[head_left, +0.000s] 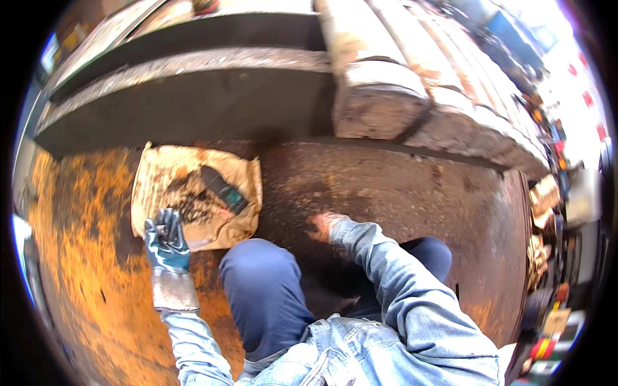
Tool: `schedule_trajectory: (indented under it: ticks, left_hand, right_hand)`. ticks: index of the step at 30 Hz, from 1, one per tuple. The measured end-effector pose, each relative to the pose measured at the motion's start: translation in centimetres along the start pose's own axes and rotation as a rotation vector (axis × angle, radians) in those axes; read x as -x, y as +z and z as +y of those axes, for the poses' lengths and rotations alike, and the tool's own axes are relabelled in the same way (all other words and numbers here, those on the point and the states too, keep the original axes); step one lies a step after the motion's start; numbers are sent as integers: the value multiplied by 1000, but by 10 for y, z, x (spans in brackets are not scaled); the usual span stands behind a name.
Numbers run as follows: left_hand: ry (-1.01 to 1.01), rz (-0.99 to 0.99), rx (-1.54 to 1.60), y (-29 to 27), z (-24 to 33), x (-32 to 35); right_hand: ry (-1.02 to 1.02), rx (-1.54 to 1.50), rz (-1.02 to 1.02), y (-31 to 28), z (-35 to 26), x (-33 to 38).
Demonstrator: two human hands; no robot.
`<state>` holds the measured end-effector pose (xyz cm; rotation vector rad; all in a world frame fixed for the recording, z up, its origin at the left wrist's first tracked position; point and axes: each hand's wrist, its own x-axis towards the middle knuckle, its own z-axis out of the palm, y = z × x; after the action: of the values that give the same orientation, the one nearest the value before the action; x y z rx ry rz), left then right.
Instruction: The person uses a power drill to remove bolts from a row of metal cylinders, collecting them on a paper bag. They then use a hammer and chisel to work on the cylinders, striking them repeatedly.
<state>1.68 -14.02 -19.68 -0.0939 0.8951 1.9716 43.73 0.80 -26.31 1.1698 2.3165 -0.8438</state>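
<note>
My left hand (167, 239) wears a dark teal coated glove with a grey cuff. It is at the near left corner of a sheet of brown paper (237, 222), palm up, fingers curled; small pale bits seem to lie in them, too small to name. Dark crumbs or small parts (196, 201) are scattered on the paper. A black, flat, oblong object with a green patch (225, 192) lies slantwise among them. My right hand (325, 226) looks bare and is low over the dark metal surface, right of the paper. Motion blurs its fingers.
Long dark steel beams (193, 106) stand across the far side. Right of them lie thick rounded bars (386, 96) with rough cut ends. The worn orange-and-black plate (96, 257) ends at a raised right edge (515, 238). Cluttered goods (550, 283) stand beyond it.
</note>
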Motion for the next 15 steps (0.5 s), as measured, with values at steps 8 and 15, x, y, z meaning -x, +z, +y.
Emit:
schedule_trajectory:
  ticks: [8,15]
  left_hand:
    - [-249,-614,138,196,-26,46]
    - [-454,-882,92,259,-115,105]
  right_hand:
    - [-50,-119,222,-70,-12,164]
    - [-65,-325,447,-37,31,210]
